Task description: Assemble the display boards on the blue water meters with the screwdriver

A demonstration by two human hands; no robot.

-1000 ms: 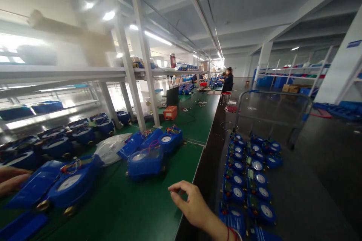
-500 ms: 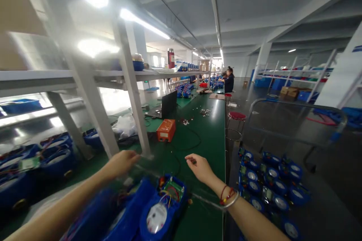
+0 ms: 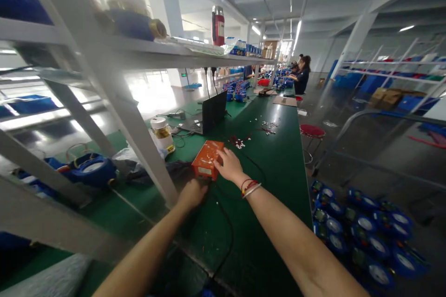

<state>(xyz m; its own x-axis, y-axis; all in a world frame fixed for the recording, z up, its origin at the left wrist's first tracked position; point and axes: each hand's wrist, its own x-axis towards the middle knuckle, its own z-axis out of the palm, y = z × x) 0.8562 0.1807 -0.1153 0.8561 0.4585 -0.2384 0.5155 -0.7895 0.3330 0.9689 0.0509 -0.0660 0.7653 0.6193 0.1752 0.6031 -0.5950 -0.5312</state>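
Orange box (image 3: 208,152) sits on green table (image 3: 278,171), mid-scene, near side of laptop (image 3: 214,112). Right hand (image 3: 229,165) touches box's right side, fingers slightly apart. Left hand (image 3: 193,193) at box's near edge, blurred; can't tell if it grips. Jar (image 3: 162,134) left of box, white bits (image 3: 239,143) far right, red stool (image 3: 312,131) right of table.

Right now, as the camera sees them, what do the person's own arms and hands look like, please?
No sleeves or gloves show on the left hand, the right hand or the forearms. The right wrist wears a thin red bracelet and a pale, silvery bangle.
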